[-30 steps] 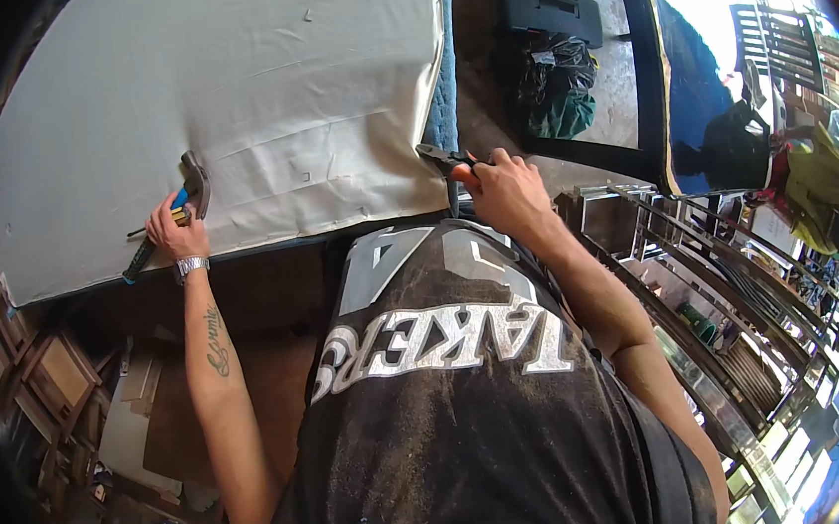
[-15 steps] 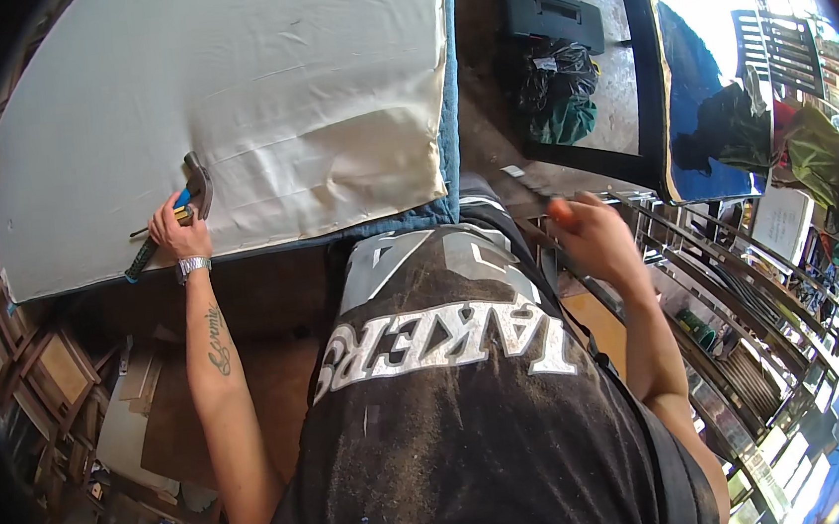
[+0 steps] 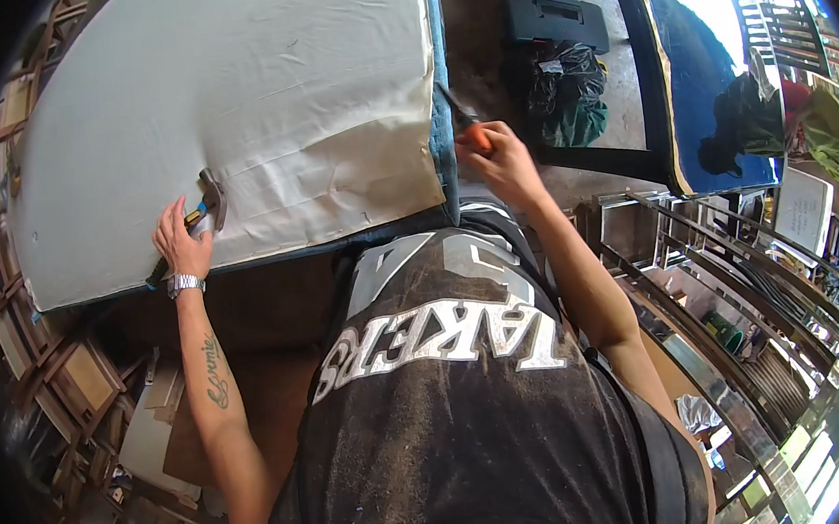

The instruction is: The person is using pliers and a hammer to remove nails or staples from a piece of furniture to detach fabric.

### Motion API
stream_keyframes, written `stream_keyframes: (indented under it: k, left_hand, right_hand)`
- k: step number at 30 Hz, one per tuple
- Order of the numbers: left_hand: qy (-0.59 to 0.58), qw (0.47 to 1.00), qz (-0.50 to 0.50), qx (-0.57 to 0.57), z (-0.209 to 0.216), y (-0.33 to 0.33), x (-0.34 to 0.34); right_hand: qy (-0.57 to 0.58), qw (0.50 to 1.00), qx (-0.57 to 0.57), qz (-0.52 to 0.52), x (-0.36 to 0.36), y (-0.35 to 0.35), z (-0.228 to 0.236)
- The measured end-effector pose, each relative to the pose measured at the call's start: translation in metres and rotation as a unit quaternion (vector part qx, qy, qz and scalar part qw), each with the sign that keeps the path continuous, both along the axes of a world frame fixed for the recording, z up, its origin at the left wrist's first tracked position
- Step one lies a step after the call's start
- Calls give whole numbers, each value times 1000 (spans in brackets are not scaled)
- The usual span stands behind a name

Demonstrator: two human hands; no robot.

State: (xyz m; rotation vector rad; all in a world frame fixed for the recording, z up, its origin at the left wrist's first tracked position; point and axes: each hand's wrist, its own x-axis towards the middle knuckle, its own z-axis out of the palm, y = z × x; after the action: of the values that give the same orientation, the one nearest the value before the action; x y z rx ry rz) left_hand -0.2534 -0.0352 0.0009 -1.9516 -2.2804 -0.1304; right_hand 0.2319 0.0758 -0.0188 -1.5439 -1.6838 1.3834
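My left hand (image 3: pixel 181 245) lies over the handle of a claw hammer (image 3: pixel 214 198), its fingers stretched out across the pale cloth. Something yellow and blue shows between that hand and the hammer head; the palm hides most of it. In my right hand (image 3: pixel 508 166) is an orange-handled tool with a flat dark blade (image 3: pixel 460 109). Its blade points away from me and meets the blue side edge of the upholstered piece (image 3: pixel 315 91), close to the near right corner. Light cloth covers the face of this piece, with blue fabric (image 3: pixel 447 150) along its border.
Right of the piece, on the floor, are a dark toolbox (image 3: pixel 556 20) and a black plastic bag (image 3: pixel 563 75). A second blue upholstered piece (image 3: pixel 717 126) stands farther right. Stacked wooden frames (image 3: pixel 70 372) fill the left, and long bars (image 3: pixel 733 304) the right.
My right hand has swung forward and left, bringing the blade to the blue edge. The fingers of my left hand have straightened over the hammer. The whole view has shifted slightly.
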Motion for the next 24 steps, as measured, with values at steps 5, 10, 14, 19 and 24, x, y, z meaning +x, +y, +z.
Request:
stream_keyframes:
  k: [5,10,14,19,24]
  left_hand:
    - [-266,953,-38,139,43,57,115]
    - [-350,925,-150,-19,20,92,254]
    - [-326,931,-133,-99,8,98,279]
    - [-333,934,-100,-86,1,93,284]
    - [-400,906,-116,-72,-8,91,287]
  right_hand:
    - [-1,992,-122,2,-30,11,-7]
    - [104,976,-181,-65,-42,11,-7]
    - [114,974,-187,-64,-48,18,-2]
    - [122,946,-287,-85,-44,21,9]
    - [143,936,-300,-116,-46,20,8]
